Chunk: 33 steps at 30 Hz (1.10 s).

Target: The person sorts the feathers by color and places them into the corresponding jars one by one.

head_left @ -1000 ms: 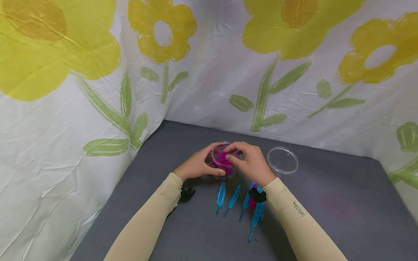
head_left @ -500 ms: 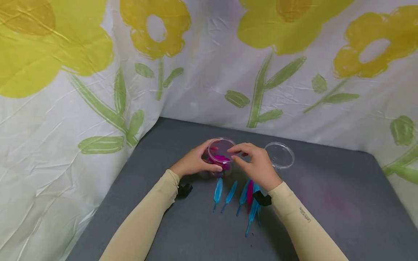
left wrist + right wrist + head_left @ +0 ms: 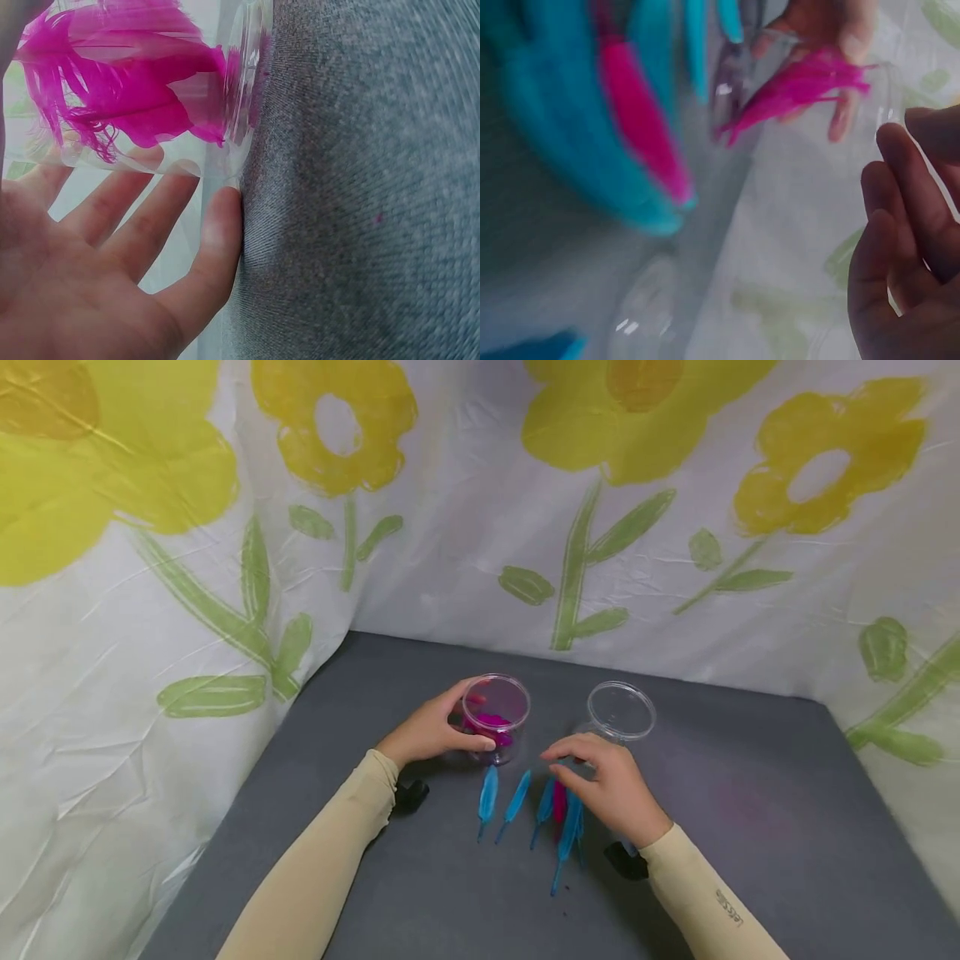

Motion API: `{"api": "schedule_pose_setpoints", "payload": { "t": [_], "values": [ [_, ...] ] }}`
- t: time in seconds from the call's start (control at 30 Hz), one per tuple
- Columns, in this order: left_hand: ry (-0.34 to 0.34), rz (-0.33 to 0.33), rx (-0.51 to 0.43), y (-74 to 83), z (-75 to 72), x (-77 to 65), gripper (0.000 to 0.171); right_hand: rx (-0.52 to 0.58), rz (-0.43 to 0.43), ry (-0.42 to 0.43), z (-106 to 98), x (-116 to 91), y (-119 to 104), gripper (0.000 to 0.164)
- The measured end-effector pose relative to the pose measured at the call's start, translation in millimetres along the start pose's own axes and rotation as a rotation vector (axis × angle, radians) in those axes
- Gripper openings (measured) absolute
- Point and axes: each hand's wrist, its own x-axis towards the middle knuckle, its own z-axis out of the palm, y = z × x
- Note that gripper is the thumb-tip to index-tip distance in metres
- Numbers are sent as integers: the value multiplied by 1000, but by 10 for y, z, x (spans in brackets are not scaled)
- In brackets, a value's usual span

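In the head view my left hand (image 3: 427, 735) holds a clear plastic jar (image 3: 528, 700) upright, fingers behind it and thumb across the front. Bright pink feathers (image 3: 142, 97) lie inside, seen through the wall in the left wrist view. My right hand (image 3: 611, 781) hovers right of the jar, above the loose feathers, with thumb and fingers bent loosely and nothing between them. Beneath and left of it, several blue feathers (image 3: 488, 793) and one pink feather (image 3: 559, 800) lie in a row. The right wrist view shows the pink feather (image 3: 641, 112) among blurred blue ones.
A clear round lid (image 3: 654, 714) is on the grey table (image 3: 720, 877), behind the right hand. Black bands (image 3: 626, 862) sit by both wrists. A white cloth (image 3: 450, 593) with yellow flowers hangs behind and to the left. Small dark specks (image 3: 567, 887) dot the table.
My right hand has come out of the jar's mouth and moved right and towards me, over the loose feathers. My left hand keeps its hold on the jar. The head view has shifted slightly.
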Motion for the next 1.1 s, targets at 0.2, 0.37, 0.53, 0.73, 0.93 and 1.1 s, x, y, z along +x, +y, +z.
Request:
{"api": "schedule_pose_setpoints", "payload": {
  "t": [0.2,0.37,0.53,0.73,0.93,1.1],
  "values": [
    [-4,-6,5,51,-45,-22,93,-70,-32,-70,-15,-285,136,26],
    [-2,-9,23,26,-55,-6,95,-197,-142,-137,59,-381,201,21],
    [-12,0,25,0,-9,22,95,-280,-218,-157,143,-434,214,18],
    [-19,-12,20,-17,26,19,95,-333,-281,-178,221,-471,229,21],
    [-10,-15,14,9,18,18,95,-372,-347,-172,253,-462,243,16],
    [-11,-13,8,16,6,19,95,-428,-376,-173,260,-435,248,13]
  ]
}}
